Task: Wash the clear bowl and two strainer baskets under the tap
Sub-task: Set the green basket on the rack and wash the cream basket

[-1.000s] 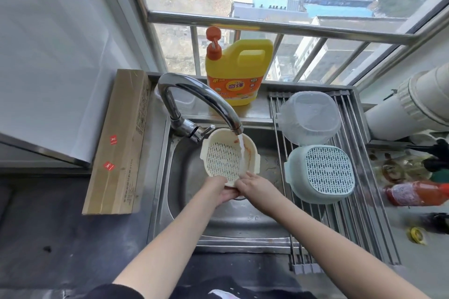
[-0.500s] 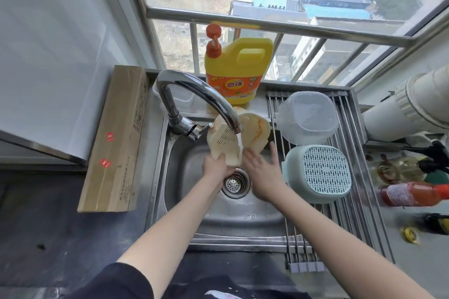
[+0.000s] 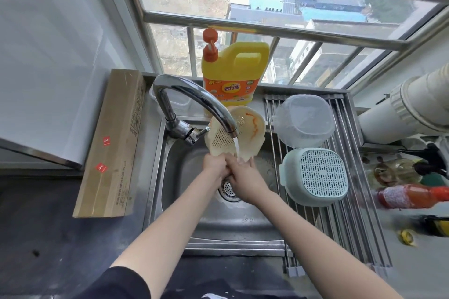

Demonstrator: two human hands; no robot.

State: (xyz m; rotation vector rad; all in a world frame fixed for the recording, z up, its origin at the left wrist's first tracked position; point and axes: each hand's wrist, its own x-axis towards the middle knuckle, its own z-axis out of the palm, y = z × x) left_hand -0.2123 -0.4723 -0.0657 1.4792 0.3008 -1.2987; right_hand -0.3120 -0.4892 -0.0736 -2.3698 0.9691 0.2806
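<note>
Left hand fingers gripping cream strainer basket rim, right hand fingers extended against it, under running tap

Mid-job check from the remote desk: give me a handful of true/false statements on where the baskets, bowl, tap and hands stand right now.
1. Water is running from the tap. True.
2. The cream strainer basket lies on the drying rack. False: it is held tilted over the sink under the stream.
3. The green strainer basket sits upside down on the rack. True.
4. The clear bowl is in the sink. False: it rests on the rack behind the green basket.
5. The left hand grips the cream basket's lower edge. True.
6. The right hand holds the detergent bottle. False: it is at the cream basket; the bottle stands behind the sink.
</note>
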